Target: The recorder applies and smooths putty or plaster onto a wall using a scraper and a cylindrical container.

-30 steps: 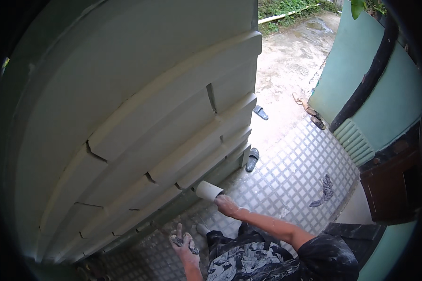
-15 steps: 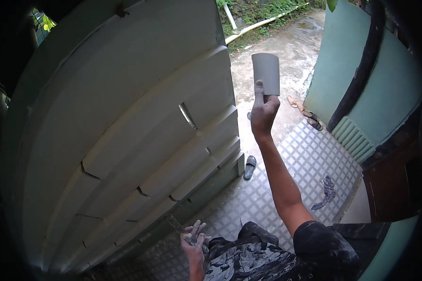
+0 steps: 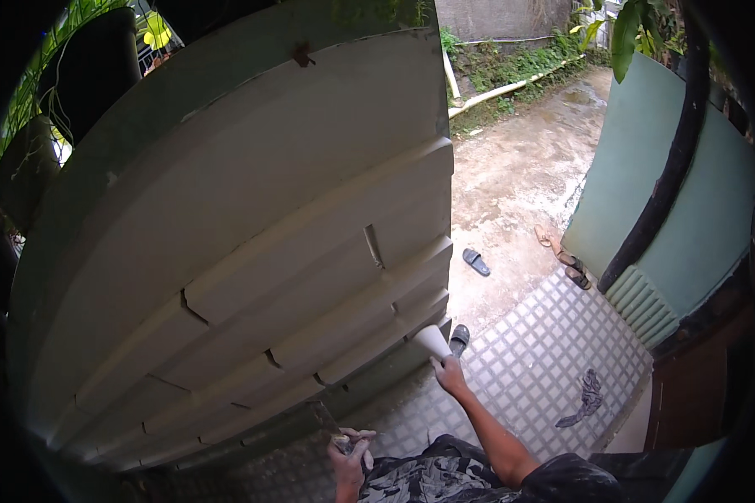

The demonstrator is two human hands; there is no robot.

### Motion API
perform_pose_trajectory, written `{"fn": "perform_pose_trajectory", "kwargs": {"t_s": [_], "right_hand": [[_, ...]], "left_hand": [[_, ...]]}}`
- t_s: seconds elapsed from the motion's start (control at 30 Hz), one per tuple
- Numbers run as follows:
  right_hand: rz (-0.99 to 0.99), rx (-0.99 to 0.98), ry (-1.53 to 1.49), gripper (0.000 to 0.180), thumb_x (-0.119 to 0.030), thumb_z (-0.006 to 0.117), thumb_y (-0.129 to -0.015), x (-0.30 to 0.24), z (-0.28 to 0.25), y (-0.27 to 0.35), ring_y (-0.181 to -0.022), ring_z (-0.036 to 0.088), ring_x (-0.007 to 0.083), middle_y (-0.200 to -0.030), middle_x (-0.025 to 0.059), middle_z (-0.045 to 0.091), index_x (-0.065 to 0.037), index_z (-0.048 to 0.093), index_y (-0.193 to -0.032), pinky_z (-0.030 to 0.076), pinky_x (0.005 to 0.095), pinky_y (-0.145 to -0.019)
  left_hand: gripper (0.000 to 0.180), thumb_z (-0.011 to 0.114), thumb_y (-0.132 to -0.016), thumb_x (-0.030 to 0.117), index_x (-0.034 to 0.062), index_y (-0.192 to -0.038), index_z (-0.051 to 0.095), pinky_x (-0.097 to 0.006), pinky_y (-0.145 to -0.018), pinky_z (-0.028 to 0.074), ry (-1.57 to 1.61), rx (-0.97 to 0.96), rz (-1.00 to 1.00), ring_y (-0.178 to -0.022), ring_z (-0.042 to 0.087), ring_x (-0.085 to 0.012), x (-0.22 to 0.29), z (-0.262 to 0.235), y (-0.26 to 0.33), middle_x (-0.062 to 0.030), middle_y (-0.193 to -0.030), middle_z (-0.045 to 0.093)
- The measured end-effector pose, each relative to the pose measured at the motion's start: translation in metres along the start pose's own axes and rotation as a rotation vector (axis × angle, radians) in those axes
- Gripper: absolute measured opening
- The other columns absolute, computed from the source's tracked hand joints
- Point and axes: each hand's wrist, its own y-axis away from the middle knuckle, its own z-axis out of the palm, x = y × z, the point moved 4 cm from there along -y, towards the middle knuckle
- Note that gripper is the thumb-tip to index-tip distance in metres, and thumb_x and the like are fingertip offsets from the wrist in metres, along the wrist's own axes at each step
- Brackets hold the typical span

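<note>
My right hand (image 3: pixel 450 375) is closed round the lower end of a pale grey, slightly curved flat plate (image 3: pixel 432 342). The plate is at the lower right end of the wall (image 3: pixel 302 201), which has raised, block-like bands with dark slots between them. Whether the plate touches the wall I cannot tell. Low in front of me, my dust-coated left hand (image 3: pixel 350 457) grips a putty knife (image 3: pixel 325 414), its thin blade pointing up toward the wall's base. The fingers partly hide its handle.
Dark sandals (image 3: pixel 460 339) stand by the wall's end, and more footwear (image 3: pixel 576 277) lies by the green wall (image 3: pixel 675 168) on the right. A crumpled cloth (image 3: pixel 585 398) lies on the checkered tiles (image 3: pixel 528 369). A white pipe (image 3: pixel 512 88) runs along the greenery outside.
My right hand has come down from high in the doorway to the wall's lower end, still holding the plate. My left hand stays low with the putty knife. The view has shifted.
</note>
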Motion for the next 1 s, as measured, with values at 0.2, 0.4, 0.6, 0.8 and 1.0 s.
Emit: {"fn": "perform_pose_trajectory", "kwargs": {"t_s": [0.2,0.4,0.6,0.8,1.0], "right_hand": [[0.253,-0.326,0.089,0.048,-0.039,0.060,-0.082,0.057,-0.004,0.103,-0.083,0.060,0.0401,-0.081,0.0274,0.061,0.009,0.061,-0.084,0.046,0.0444,-0.073],[0.218,-0.207,0.012,0.052,-0.043,0.059,-0.083,0.045,-0.043,0.105,-0.065,0.057,0.0342,-0.068,0.0236,0.058,0.008,0.061,-0.076,0.043,0.0435,-0.062],[0.023,0.082,-0.402,0.040,-0.027,0.051,-0.094,-0.023,-0.074,0.021,-0.054,0.043,0.0076,-0.054,0.0027,0.048,0.008,0.057,-0.075,0.033,0.0289,-0.047],[-0.448,0.749,-0.619,0.038,-0.024,0.047,-0.095,-0.185,-0.184,-0.130,-0.051,0.042,0.0090,-0.053,0.0087,0.048,0.010,0.058,-0.081,0.031,0.0313,-0.046],[-0.567,0.906,-0.298,0.033,-0.020,0.052,-0.091,-0.271,-0.208,-0.219,-0.055,0.058,0.0365,-0.062,0.0251,0.058,0.009,0.061,-0.077,0.040,0.0411,-0.050]], "left_hand": [[0.012,0.055,-0.078,0.003,0.0067,-0.088,0.048,-0.029,-0.042,0.039,0.426,-0.079,-0.137,-0.045,0.045,-0.0143,-0.014,-0.009,-0.011,-0.0094,-0.071,0.057],[0.028,0.059,-0.083,0.031,0.0130,-0.070,0.043,-0.029,-0.052,0.033,0.686,-0.327,-0.240,-0.054,0.038,-0.0137,-0.018,0.007,-0.025,0.0036,-0.058,0.042],[0.025,0.063,-0.081,0.023,0.0139,-0.070,0.042,-0.029,-0.051,0.033,0.707,-0.238,-0.282,-0.053,0.036,-0.0123,-0.037,0.008,-0.039,0.0048,-0.057,0.035],[0.017,0.060,-0.081,0.015,0.0139,-0.074,0.044,-0.028,-0.051,0.034,0.530,-0.106,-0.242,-0.054,0.039,-0.0115,-0.045,0.000,-0.030,0.0032,-0.059,0.035],[0.018,0.060,-0.082,0.014,0.0149,-0.075,0.043,-0.028,-0.050,0.034,0.518,-0.047,-0.195,-0.054,0.039,-0.0108,-0.050,-0.017,-0.017,0.0040,-0.062,0.036]]}}
